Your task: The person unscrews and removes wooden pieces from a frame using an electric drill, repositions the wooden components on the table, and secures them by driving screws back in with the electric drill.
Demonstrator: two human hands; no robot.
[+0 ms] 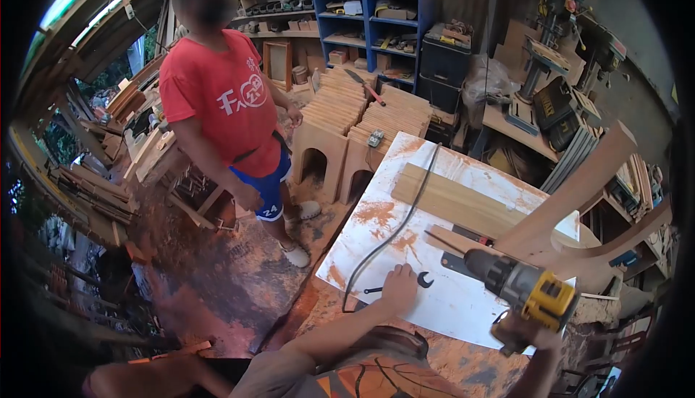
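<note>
My left hand (pixel 399 289) rests over a dark open-ended wrench (pixel 425 280) on the white tabletop (pixel 376 235), its fingers closed round the handle. At the lower right my right hand (pixel 527 331) grips a yellow and black drill (pixel 539 298), whose long pointed bit reaches left above the table. A flat wooden board (pixel 456 199) lies across the tabletop, and a curved wooden piece (pixel 579 188) stands at its right end. Beside the drill's bit is a dark flat tool, partly hidden. A black cable (pixel 394 231) runs over the white surface.
A person in a red shirt (pixel 224 101) stands beyond the table at the left. Stacked wooden panels (pixel 326 119) stand behind the table. A blue shelf (pixel 373 25), black toolboxes (pixel 443 57) and drill presses (pixel 539 65) are at the back. Sawdust covers the floor.
</note>
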